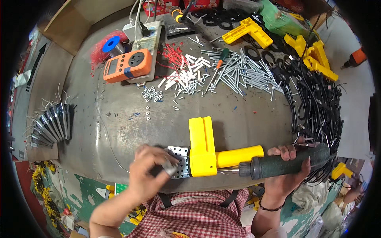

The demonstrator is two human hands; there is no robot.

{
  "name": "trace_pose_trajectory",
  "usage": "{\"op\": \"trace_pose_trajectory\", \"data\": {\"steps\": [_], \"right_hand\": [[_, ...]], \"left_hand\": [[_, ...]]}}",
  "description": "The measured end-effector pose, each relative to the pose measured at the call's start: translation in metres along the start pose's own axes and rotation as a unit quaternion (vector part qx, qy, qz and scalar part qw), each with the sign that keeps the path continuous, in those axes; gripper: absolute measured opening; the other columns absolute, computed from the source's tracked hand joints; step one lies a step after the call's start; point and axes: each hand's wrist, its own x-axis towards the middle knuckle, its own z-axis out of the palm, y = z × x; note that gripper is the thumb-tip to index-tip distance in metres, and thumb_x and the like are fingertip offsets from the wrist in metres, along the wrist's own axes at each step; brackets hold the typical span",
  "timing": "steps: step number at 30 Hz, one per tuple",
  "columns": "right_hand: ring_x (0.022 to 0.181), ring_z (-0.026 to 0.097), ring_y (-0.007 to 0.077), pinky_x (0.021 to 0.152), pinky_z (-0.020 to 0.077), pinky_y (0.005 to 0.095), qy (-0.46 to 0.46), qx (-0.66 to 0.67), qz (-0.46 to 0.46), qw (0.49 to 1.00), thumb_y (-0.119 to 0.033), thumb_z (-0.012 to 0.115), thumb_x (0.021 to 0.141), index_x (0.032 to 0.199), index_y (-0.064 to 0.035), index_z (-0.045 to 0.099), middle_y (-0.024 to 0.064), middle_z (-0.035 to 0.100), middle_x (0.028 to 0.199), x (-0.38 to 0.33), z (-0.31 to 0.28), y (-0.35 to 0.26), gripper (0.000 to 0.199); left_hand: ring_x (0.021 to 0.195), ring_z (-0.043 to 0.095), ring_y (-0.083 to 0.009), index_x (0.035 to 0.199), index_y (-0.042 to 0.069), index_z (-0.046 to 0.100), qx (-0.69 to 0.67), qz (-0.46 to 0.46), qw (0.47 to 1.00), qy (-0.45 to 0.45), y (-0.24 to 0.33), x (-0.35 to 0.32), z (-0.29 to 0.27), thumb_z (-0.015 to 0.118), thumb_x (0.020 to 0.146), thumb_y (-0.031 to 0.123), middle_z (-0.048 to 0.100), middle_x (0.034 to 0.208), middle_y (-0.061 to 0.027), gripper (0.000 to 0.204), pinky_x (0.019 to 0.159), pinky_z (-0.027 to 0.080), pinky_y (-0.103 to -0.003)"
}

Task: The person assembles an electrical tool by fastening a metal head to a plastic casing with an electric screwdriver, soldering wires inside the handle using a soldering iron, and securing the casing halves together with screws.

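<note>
A yellow plastic tool body (pixel 203 146) with a round yellow handle (pixel 240 156) lies near the front edge of the bench. From its left side sticks out a perforated metal plate (pixel 181 162). My left hand (pixel 149 168), smeared by motion, is closed at the plate's left end around a grey metal piece (pixel 170 169) whose kind is unclear. In my right hand (pixel 289 166) is a dark green power screwdriver (pixel 274 162), lying level below the yellow handle. Its thin bit (pixel 228 170) points left and reaches the right side of the yellow body.
Long screws (pixel 248 73), white sleeves (pixel 186 77), nuts (pixel 152 94) and a green-handled screwdriver (pixel 217 69) lie farther back. An orange meter (pixel 127 65) stands at back left. Black cables (pixel 317 107) pile at right; dark wired plates (pixel 53 123) stand at left.
</note>
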Motion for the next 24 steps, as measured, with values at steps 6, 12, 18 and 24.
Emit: {"op": "trace_pose_trajectory", "data": {"steps": [6, 12, 18, 24], "right_hand": [[0.077, 0.046, 0.0175, 0.083, 0.0331, 0.0369, 0.042, 0.005, -0.012, 0.999, -0.028, 0.052, 0.086, 0.122, -0.0093, 0.041, 0.0047, 0.048, 0.078, 0.002, 0.001, 0.002, 0.042], [0.075, 0.047, 0.0168, 0.083, 0.0336, 0.0366, 0.054, 0.006, -0.013, 0.998, -0.029, 0.052, 0.085, 0.117, -0.0098, 0.044, 0.0042, 0.049, 0.077, 0.0, 0.002, 0.002, 0.037], [0.074, 0.048, 0.0164, 0.082, 0.0361, 0.0367, 0.053, 0.014, -0.006, 0.999, -0.027, 0.052, 0.085, 0.115, -0.0102, 0.046, 0.0036, 0.049, 0.076, -0.001, 0.001, 0.001, 0.035], [0.077, 0.045, 0.0139, 0.084, 0.0364, 0.0336, 0.009, 0.021, 0.007, 1.0, -0.024, 0.055, 0.082, 0.113, -0.0076, 0.047, 0.001, 0.044, 0.08, -0.004, 0.012, 0.001, 0.036]], "left_hand": [[0.079, 0.053, -0.0177, 0.075, 0.009, 0.053, -0.002, 0.015, 1.0, 0.022, -0.001, -0.018, 0.021, 0.069, 0.065, 0.006, 0.066, 0.08, -0.0032, 0.019, 0.079, 0.034, -0.033], [0.077, 0.056, -0.0165, 0.076, 0.01, 0.053, -0.009, 0.046, 0.999, 0.028, -0.004, -0.02, 0.022, 0.069, 0.066, 0.007, 0.068, 0.083, 0.0004, 0.02, 0.079, 0.032, -0.037], [0.073, 0.054, -0.0184, 0.076, 0.011, 0.049, 0.031, 0.109, 0.993, 0.033, -0.009, -0.023, 0.026, 0.069, 0.068, 0.009, 0.066, 0.081, -0.0027, 0.022, 0.078, 0.033, -0.036], [0.078, 0.057, -0.0184, 0.079, 0.01, 0.057, 0.008, 0.126, 0.991, 0.052, -0.01, -0.022, 0.027, 0.069, 0.064, 0.007, 0.066, 0.082, 0.0012, 0.02, 0.075, 0.036, -0.037]]}}
